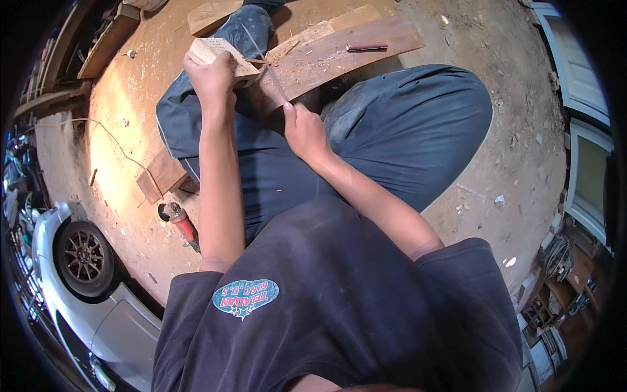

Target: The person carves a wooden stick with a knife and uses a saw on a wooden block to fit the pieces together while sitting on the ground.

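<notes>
A pale wooden block (210,51) is raised over my lap, with my left hand (212,75) closed around it. My right hand (305,130) grips the lower end of a long thin metal tool (275,83). This tool slants up and to the left, past the right end of the block. Whether it is a file or a blade I cannot make out, nor whether it touches the wood. Beyond my hands, a reddish-brown board (385,40) lies across the floor, strewn with shavings. On it rests a short dark red stick-like object (366,47).
A red and black angle grinder (183,227) lies left of my forearm, near a wooden offcut (161,175) and a cord (117,145). A silver car (124,326) stands at the left. White frames (584,176) line the right side. Another wooden piece (210,16) lies far ahead.
</notes>
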`<state>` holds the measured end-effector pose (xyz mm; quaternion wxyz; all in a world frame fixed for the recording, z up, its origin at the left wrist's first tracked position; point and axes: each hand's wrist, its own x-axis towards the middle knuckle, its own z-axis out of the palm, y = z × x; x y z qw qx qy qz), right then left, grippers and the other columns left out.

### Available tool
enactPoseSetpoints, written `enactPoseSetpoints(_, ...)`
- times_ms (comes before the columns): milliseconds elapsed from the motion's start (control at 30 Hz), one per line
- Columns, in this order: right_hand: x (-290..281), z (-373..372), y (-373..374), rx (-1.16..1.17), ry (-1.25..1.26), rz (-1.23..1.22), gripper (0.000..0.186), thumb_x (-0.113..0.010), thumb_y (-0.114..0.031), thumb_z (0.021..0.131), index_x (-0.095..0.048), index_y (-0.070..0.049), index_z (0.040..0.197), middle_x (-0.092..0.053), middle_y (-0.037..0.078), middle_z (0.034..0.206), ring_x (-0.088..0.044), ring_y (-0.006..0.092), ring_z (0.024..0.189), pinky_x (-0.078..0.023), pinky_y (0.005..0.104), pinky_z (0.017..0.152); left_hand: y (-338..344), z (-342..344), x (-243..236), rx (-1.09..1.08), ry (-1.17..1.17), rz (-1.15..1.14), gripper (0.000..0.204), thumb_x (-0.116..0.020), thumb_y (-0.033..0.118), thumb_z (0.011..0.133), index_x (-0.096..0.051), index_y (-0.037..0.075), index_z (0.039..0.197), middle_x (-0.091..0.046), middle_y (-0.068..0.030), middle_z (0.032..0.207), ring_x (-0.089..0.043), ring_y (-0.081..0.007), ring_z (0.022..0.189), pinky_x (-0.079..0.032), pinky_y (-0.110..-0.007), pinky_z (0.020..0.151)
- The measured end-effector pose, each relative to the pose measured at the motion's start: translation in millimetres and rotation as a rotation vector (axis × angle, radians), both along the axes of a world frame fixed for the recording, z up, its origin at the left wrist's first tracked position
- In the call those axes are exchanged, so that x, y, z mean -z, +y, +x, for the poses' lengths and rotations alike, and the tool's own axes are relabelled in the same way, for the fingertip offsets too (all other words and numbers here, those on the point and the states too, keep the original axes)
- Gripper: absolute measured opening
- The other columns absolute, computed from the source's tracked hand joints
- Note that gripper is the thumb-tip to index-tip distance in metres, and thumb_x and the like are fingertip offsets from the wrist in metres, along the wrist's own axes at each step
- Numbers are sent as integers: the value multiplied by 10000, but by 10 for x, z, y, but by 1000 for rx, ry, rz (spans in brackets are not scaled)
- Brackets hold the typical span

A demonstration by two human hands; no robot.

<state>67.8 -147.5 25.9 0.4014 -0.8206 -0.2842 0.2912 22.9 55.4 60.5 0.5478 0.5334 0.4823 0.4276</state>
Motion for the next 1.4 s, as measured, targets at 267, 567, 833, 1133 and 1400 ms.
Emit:
enactPoseSetpoints(267,262,162,24,135,148,-12,566,-389,-436,1054,-575,9,758,-617,189,675,-625,362,637,-505,472,641,-157,-86,-129,-65,-109,-117,475,-592,-88,773,-442,-37,1221,-620,-170,1073,-690,-264,904,-600,-366,743)
enactPoseSetpoints(567,-465,798,-97,291,657,259,557,-358,-575,1049,-477,-80,822,-378,-35,557,-360,77,392,-300,245,355,-457,-958,-846,144,-614,-350,564,-438,-40,846,-332,-14,1399,-566,-236,1259,-647,-379,1114,-568,-575,933)
enactPoseSetpoints(833,-836,1482,-53,-407,-241,-211,475,-575,-421,949,-660,45,911,-656,303,845,-658,448,863,-506,486,795,-610,-1367,-1491,218,-833,-282,750,-476,127,861,-201,-33,1539,-374,-325,1499,-419,-446,1384,-393,-661,1099)
enactPoseSetpoints(1133,-919,1996,447,-1004,-749,-397,300,-701,-344,836,-657,-60,923,-699,197,870,-669,410,857,-521,516,729,-676,-1594,-1755,176,-741,-33,696,-589,219,945,-254,-73,1480,-465,-366,1377,-556,-441,1248,-524,-583,981)
enactPoseSetpoints(1400,-296,2395,491,-1118,-1048,-557,254,-666,-221,834,-655,-66,1035,-690,147,1056,-658,306,1033,-468,461,920,-775,-1873,-1588,-161,-570,207,691,-804,196,725,-508,-53,1297,-623,-160,1207,-638,-243,1067,-508,-366,950)
